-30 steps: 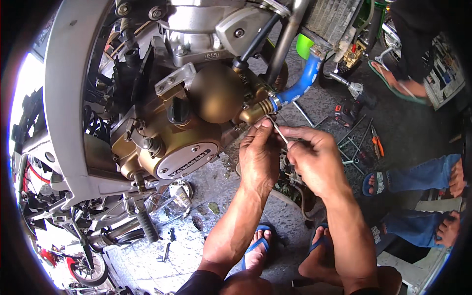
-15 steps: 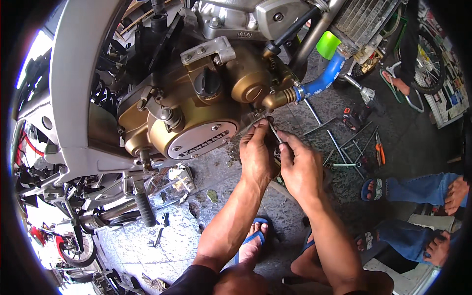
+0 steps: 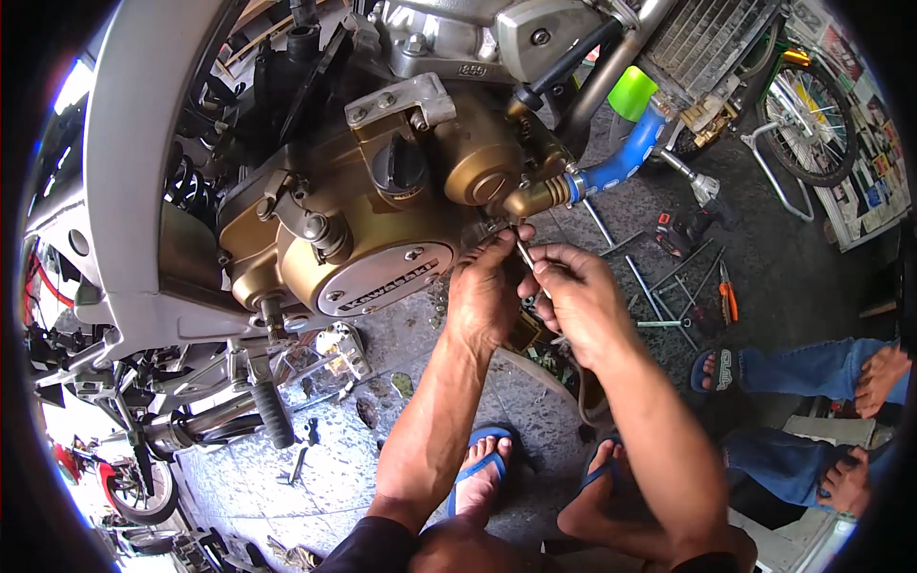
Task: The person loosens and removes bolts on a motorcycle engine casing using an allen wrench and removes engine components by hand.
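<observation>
Above my hands is a motorcycle engine with a bronze-coloured side cover [image 3: 377,244], a round silver plate [image 3: 387,280] and a black filler cap [image 3: 398,164]. My left hand [image 3: 482,296] is closed at the cover's lower right edge, its fingertips together; what they grip is hidden. My right hand [image 3: 580,301] pinches a thin metal rod [image 3: 525,254], whose far end meets the left fingertips just below the bronze hose elbow [image 3: 537,197]. From that elbow a blue hose [image 3: 621,167] runs up to the radiator [image 3: 712,57].
On the floor at right lie several T-handle wrenches [image 3: 659,296], orange-handled pliers [image 3: 728,294] and a cordless power tool [image 3: 676,232]. A seated person's jeans legs [image 3: 812,372] are at far right. The footpeg [image 3: 273,413] juts out at left. A bicycle wheel [image 3: 812,124] stands behind.
My right hand has shifted its grip on the rod, with the fingers now curled more. My left hand has moved slightly left in view. The person's foot near the bicycle has left the view.
</observation>
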Action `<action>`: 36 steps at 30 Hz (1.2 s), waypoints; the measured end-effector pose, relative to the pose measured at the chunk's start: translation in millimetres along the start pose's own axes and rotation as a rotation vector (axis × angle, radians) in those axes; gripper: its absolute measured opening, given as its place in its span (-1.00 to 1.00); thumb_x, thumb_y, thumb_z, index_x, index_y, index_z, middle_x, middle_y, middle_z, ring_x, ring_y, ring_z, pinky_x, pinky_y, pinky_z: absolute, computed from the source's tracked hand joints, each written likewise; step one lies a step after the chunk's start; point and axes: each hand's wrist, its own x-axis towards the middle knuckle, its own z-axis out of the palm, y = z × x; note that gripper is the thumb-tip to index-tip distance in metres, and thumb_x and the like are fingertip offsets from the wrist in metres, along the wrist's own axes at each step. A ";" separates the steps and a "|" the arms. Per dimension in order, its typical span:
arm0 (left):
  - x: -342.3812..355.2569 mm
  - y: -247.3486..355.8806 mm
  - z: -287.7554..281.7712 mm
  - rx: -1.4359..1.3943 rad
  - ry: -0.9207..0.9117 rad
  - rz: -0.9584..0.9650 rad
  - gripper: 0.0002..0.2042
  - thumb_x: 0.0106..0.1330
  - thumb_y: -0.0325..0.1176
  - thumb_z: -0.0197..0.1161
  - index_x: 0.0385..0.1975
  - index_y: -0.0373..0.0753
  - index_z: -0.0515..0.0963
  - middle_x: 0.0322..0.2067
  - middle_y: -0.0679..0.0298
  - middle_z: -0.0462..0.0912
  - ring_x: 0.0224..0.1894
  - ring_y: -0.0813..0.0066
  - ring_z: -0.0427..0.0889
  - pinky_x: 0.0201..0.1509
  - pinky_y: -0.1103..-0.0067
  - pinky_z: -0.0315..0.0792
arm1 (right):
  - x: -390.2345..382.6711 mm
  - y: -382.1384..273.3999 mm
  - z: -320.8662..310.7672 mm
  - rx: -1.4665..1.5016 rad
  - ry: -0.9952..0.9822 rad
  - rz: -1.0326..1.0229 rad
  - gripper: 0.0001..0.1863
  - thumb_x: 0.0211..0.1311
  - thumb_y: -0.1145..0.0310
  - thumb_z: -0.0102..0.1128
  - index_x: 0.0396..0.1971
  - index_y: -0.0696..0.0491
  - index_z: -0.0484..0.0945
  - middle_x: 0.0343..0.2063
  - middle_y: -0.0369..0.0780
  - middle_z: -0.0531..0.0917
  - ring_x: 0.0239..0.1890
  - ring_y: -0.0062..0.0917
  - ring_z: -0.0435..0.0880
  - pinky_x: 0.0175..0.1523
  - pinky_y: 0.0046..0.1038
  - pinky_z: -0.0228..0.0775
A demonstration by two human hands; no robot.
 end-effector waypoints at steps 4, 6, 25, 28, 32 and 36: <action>11.6 -9.5 -3.4 0.084 0.099 0.155 -0.77 0.23 -0.36 0.30 -0.19 -0.27 0.46 -0.48 0.25 0.53 -0.59 0.42 0.51 -0.65 0.53 0.41 | 7.4 -18.9 -10.7 -0.279 -0.167 0.109 -0.82 0.21 0.34 0.20 -0.39 0.17 0.55 -0.57 -0.26 0.61 -0.60 -0.67 0.54 -0.54 -0.59 0.30; 19.6 -13.7 -6.2 0.150 0.175 0.179 -0.72 0.22 -0.33 0.31 -0.14 -0.25 0.44 -0.45 0.26 0.53 -0.57 0.42 0.53 -0.60 0.51 0.46 | 11.2 -26.5 -13.2 -0.527 -0.198 0.090 -0.77 0.14 0.33 0.25 -0.53 0.20 0.54 -0.63 -0.24 0.61 -0.66 -0.64 0.53 -0.57 -0.57 0.29; -3.0 -4.2 14.5 0.035 0.030 -0.005 -0.72 0.35 -0.17 0.11 -0.18 -0.27 0.44 -0.60 0.20 0.46 -0.77 0.42 0.36 -0.76 0.48 0.23 | 14.6 -28.7 -9.2 -0.502 -0.173 0.095 -0.74 0.29 0.35 0.12 -0.48 0.25 0.56 -0.66 -0.20 0.62 -0.66 -0.57 0.58 -0.57 -0.54 0.41; 2.7 -6.9 0.4 0.080 -0.035 0.002 -0.68 0.38 -0.06 0.03 -0.15 -0.21 0.42 -0.61 0.26 0.48 -0.79 0.50 0.31 -0.78 0.55 0.22 | 15.5 -27.0 -9.7 -0.483 -0.191 0.100 -0.72 0.31 0.33 0.09 -0.46 0.25 0.57 -0.63 -0.19 0.63 -0.65 -0.57 0.58 -0.55 -0.53 0.44; 9.5 -9.1 0.4 0.279 0.118 0.151 -0.69 0.35 -0.08 0.09 -0.18 -0.23 0.42 -0.63 0.22 0.49 -0.84 0.47 0.34 -0.84 0.53 0.22 | 16.3 -29.7 -6.4 -0.656 -0.239 0.100 -0.71 0.28 0.28 0.14 -0.46 0.24 0.58 -0.61 -0.20 0.64 -0.67 -0.58 0.57 -0.56 -0.49 0.38; 4.0 -5.5 10.2 0.060 0.061 -0.067 -0.70 0.36 -0.07 0.04 -0.21 -0.20 0.43 -0.65 0.26 0.46 -0.81 0.48 0.32 -0.80 0.53 0.23 | 18.8 -28.6 -10.3 -0.592 -0.201 0.122 -0.74 0.29 0.32 0.12 -0.42 0.24 0.58 -0.59 -0.18 0.65 -0.65 -0.57 0.59 -0.53 -0.50 0.43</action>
